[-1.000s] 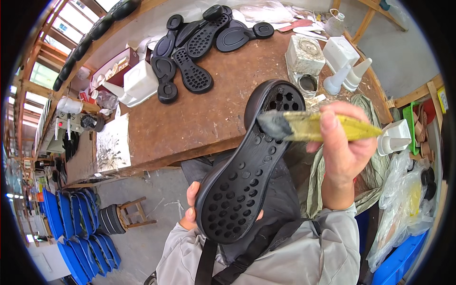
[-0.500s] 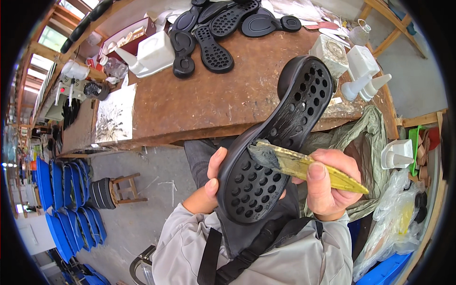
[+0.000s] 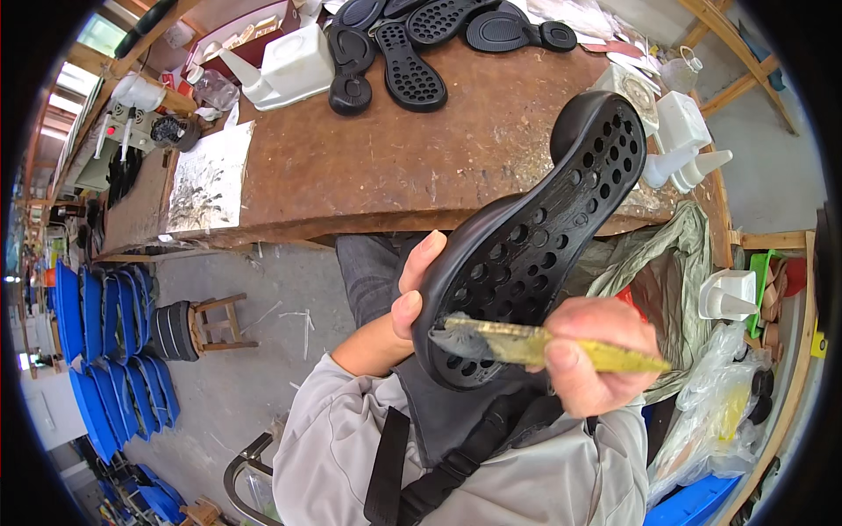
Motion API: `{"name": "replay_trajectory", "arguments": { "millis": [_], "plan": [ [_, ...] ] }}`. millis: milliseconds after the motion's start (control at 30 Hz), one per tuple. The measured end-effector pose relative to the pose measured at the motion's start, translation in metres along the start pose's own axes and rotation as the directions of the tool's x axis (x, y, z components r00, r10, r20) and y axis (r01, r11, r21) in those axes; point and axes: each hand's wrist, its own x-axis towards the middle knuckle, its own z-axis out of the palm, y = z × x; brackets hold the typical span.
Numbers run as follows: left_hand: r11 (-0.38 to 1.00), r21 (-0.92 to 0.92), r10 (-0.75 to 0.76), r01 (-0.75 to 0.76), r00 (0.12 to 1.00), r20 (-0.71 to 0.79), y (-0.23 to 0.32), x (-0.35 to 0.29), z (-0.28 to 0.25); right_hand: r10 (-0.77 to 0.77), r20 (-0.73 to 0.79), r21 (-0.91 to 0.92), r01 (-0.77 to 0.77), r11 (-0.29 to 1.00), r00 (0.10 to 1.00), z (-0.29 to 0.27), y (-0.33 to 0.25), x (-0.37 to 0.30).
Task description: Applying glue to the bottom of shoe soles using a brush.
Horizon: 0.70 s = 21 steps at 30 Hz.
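A black shoe sole (image 3: 526, 254) is held up at a slant, its hole-dotted inner face toward me and its heel end at the upper right. My left hand (image 3: 412, 294) is closed round the left edge of its wide toe end; some of the fingers are hidden behind it. Between the fingers of my right hand (image 3: 601, 355) is a flat yellow-handled brush (image 3: 526, 342). The brush's dark, smeared bristles touch the sole near the lower left rim of the toe end. A wet-looking sheen shows on parts of the sole's face.
Several more black soles (image 3: 408, 66) lie at the back of the brown workbench (image 3: 368, 175). White bottles with spouts (image 3: 294, 66) stand there too, and others (image 3: 684, 131) at the right. A stained paper sheet (image 3: 210, 180) lies at left. Blue racks (image 3: 114, 316) and a stool (image 3: 219, 322) stand on the floor.
The brush has moved down and left, from the sole's middle to the lower rim of its toe end. The sole's heel end has shifted to the right.
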Motion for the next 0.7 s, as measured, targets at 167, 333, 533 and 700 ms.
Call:
{"name": "replay_trajectory", "arguments": {
  "millis": [167, 333, 533, 700],
  "plan": [
    [0.892, -0.294, -0.398, 0.343, 0.904, -0.152, 0.01, -0.004, 0.006, 0.249, -0.217, 0.077, -0.237, 0.968, 0.944, -0.012, -0.003, 0.015],
    [0.904, -0.289, -0.363, 0.314, 0.922, -0.134, 0.008, 0.007, 0.005, 0.1, -0.109, -0.042, -0.105, 0.994, 0.989, -0.012, 0.001, 0.007],
    [0.958, 0.267, -0.095, 0.106, 0.994, -0.053, 0.002, 0.002, -0.024, -0.103, 0.023, -0.058, 0.104, 0.993, 0.994, -0.009, 0.004, 0.008],
    [0.969, 0.234, 0.085, -0.082, 0.996, -0.001, -0.011, -0.001, -0.03, -0.17, 0.091, -0.05, 0.175, 0.983, 0.981, -0.014, 0.007, 0.009]
  ]
}}
